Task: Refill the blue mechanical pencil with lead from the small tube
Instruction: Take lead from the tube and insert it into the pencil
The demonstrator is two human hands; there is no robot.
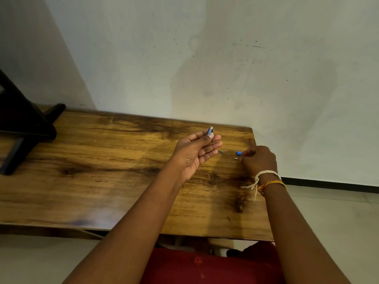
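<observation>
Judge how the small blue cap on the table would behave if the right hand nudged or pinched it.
The blue cap looks tiny beside the right hand, so it is probably very light and would skitter when nudged. The table looks smooth, so it may slide. Its shape is too small to tell whether it would roll.

A long wooden table (86, 160) with a warm brown grain and dark knots fills the middle of the view, its far edge running right up against a pale wall (205, 58) that is flecked with small dark specks. Over on the left end of the tabletop stands a black stand (22, 128), its angled legs splayed across the wood, partly cut off by the frame. Down to the right, a light tiled floor (332, 218) shows beside the table, meeting the wall along a dark skirting strip (328, 182).
</observation>
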